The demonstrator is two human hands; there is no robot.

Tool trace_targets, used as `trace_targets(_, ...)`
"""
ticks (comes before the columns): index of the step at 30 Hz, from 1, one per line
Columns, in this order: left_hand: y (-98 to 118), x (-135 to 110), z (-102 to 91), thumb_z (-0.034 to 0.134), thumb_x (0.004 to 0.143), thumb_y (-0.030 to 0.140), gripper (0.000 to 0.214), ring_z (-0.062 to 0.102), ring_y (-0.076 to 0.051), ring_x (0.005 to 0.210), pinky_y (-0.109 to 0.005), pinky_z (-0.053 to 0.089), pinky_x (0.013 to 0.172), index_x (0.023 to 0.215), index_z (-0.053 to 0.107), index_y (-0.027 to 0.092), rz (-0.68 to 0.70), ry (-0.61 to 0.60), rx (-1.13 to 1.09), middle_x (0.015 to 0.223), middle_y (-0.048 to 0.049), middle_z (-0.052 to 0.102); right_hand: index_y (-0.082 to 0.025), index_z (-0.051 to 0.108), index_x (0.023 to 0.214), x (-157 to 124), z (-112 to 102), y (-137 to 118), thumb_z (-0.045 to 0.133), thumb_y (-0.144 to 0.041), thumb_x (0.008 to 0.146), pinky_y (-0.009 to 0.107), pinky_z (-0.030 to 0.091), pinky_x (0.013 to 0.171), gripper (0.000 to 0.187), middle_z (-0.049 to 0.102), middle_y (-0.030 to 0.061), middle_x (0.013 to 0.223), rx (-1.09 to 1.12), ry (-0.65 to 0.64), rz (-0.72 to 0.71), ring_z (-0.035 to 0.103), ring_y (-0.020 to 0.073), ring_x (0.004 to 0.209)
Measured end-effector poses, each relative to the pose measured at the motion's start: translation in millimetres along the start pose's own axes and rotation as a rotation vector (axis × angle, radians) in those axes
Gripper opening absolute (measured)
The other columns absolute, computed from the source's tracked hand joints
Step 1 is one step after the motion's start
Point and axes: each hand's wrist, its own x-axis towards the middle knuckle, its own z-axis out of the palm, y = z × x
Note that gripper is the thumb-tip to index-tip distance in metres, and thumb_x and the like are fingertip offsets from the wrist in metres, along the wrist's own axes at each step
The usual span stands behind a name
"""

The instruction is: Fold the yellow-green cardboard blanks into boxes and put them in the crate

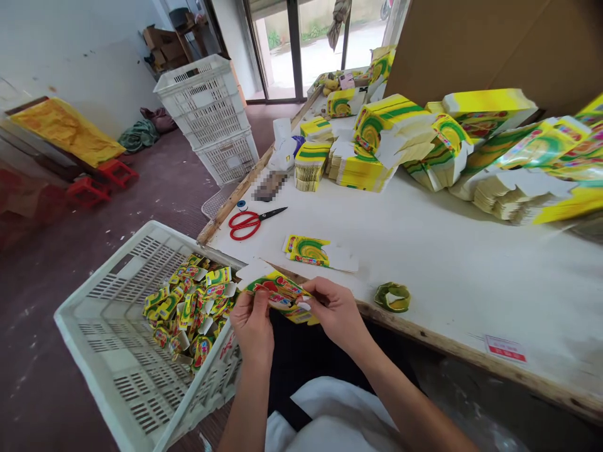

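Note:
Between both hands, over the table's front edge, is a yellow-green printed cardboard box (282, 292) with white flaps at its left end. My left hand (253, 317) grips it with the thumb on the printed face. At the other end, the fingers of my right hand (332, 307) pinch the carton. Just beyond them a flat box blank (308, 250) lies on the white table (424, 257). To the left, a white plastic crate (117, 370) holds many small folded cartons (188, 301) of the same print.
Red-handled scissors (245, 225) lie near the table's left edge beside a small blue-topped roll (242, 205). Stacks of carton blanks (362, 169) line the back. A green-yellow ring (392, 297) sits at the front. Stacked white crates (211, 113) stand on the floor behind.

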Motion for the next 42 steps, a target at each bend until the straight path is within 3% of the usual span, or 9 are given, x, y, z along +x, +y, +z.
trace_targets(4,25,10,-19.9,0.071,0.076,0.045,0.035,0.064,-0.020,0.102,-0.033,0.051,0.092,0.103,0.065,0.023,0.239,-0.116,0.103,0.104,-0.0052,0.069,-0.024,0.073,0.090,5,-23,-6,0.050,-0.010,0.084,0.032,0.051,0.071,0.028,0.072,0.0035,0.083,-0.342,0.107,-0.346,0.064,0.0183,0.078)
trace_targets(7,43,13,-31.3,0.081,0.065,0.044,0.066,0.053,-0.027,0.124,-0.041,0.041,0.106,0.122,0.056,0.025,0.430,-0.290,0.323,0.127,-0.0090,0.060,-0.027,0.073,0.091,5,-30,-16,0.053,-0.007,0.087,0.038,0.047,0.088,0.029,0.075,0.0020,0.084,-0.617,0.065,-0.590,0.063,0.0186,0.084)
trace_targets(11,49,6,-22.1,0.085,0.056,0.031,0.072,0.059,-0.030,0.114,-0.044,0.047,0.098,0.121,0.054,0.022,0.263,-0.620,0.822,0.119,-0.0092,0.063,-0.031,0.069,0.095,-6,-20,-25,0.053,-0.009,0.089,0.045,0.026,0.115,0.028,0.074,-0.0029,0.089,-0.640,-0.121,-0.731,0.062,0.0169,0.101)
trace_targets(16,32,-10,-7.8,0.071,0.070,0.025,0.055,0.065,-0.022,0.090,-0.035,0.053,0.079,0.120,0.047,0.021,0.184,-0.680,0.959,0.102,-0.0057,0.066,-0.026,0.042,0.138,-13,-17,-12,0.058,-0.022,0.086,0.055,0.032,0.111,0.055,0.050,0.0123,0.141,-0.319,0.160,-0.424,0.043,0.0272,0.134)
trace_targets(22,12,-23,-8.2,0.066,0.070,0.017,0.065,0.062,-0.022,0.103,-0.035,0.051,0.085,0.126,0.033,0.023,0.449,-0.777,0.860,0.116,-0.0093,0.058,-0.024,0.054,0.126,-8,-7,3,0.067,-0.048,0.077,0.047,0.050,0.097,0.056,0.064,0.0110,0.127,0.310,-0.117,0.178,0.062,0.0283,0.115)
trace_targets(26,12,-21,-6.3,0.064,0.070,0.014,0.049,0.062,-0.019,0.093,-0.032,0.051,0.079,0.111,0.038,0.024,0.462,-0.756,0.868,0.105,-0.0050,0.057,-0.022,0.062,0.117,-7,-2,2,0.061,-0.056,0.079,0.047,0.049,0.099,0.051,0.068,0.0097,0.119,0.293,-0.156,0.208,0.063,0.0282,0.111)
trace_targets(34,0,-14,-6.4,0.066,0.066,0.013,0.063,0.062,-0.023,0.097,-0.037,0.053,0.081,0.121,0.038,0.025,0.309,-0.670,0.772,0.112,-0.0086,0.058,-0.030,0.038,0.146,-20,-7,3,0.043,-0.006,0.087,0.042,0.043,0.108,0.064,0.041,0.0062,0.152,-0.262,-0.299,-0.258,0.043,0.0211,0.137)
trace_targets(39,-8,-13,-5.0,0.083,0.054,0.029,0.089,0.061,-0.025,0.100,-0.043,0.051,0.086,0.126,0.032,0.022,0.189,-0.235,0.756,0.117,-0.0118,0.053,-0.033,0.054,0.134,-10,-11,12,0.042,-0.002,0.087,0.037,0.048,0.104,0.058,0.062,0.0041,0.132,-0.224,0.110,-0.306,0.058,0.0185,0.123)
trace_targets(42,-7,-13,-7.7,0.081,0.060,0.034,0.070,0.066,-0.019,0.080,-0.035,0.054,0.074,0.116,0.041,0.020,-0.116,-0.237,0.521,0.094,-0.0047,0.065,-0.032,0.053,0.135,-5,-16,15,0.044,-0.004,0.088,0.039,0.047,0.105,0.056,0.056,0.0051,0.140,-0.249,0.258,-0.296,0.055,0.0195,0.127)
